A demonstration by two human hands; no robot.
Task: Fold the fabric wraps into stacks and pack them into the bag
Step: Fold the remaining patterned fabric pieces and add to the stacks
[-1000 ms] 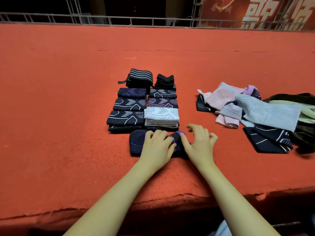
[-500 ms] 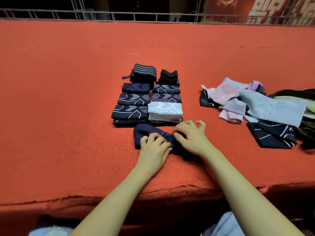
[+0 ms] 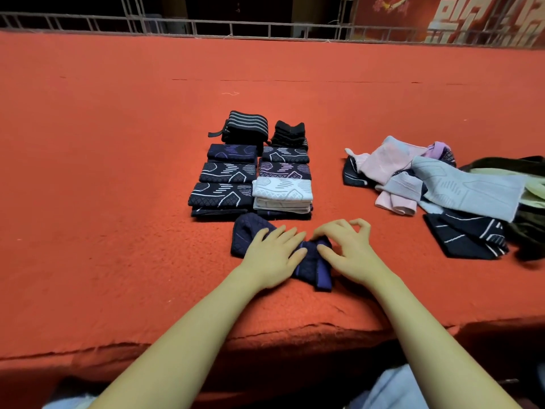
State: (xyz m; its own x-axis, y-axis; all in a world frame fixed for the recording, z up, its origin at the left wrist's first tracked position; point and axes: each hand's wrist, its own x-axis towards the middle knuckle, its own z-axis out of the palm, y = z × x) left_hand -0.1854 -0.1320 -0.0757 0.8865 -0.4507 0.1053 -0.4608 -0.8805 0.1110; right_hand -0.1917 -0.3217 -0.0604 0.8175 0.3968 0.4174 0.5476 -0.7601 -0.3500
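Folding the navy wrap [image 3: 309,261] at the near edge, just near of the folded stacks [image 3: 250,175]: left hand [image 3: 272,253] presses flat on it, fingers straight; right hand [image 3: 348,249] pinches its bunched right end. Soft, light, limp knit, probably stretchy, so you grab at the edges. Loose pile [image 3: 436,190] right.

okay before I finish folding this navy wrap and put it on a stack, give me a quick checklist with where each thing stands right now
1. Left hand lies flat on the navy wrap, holding it down: ok.
2. Right hand pinches the wrap's right end: ok.
3. Fold finished: not ok, the right end is bunched.
4. Folded stacks tidy, two columns, room on top: ok.
5. Unfolded pile apart from the stacks, on the right: ok.
6. Bag ready and open: cannot tell, only dark and pale green fabric at the right edge.
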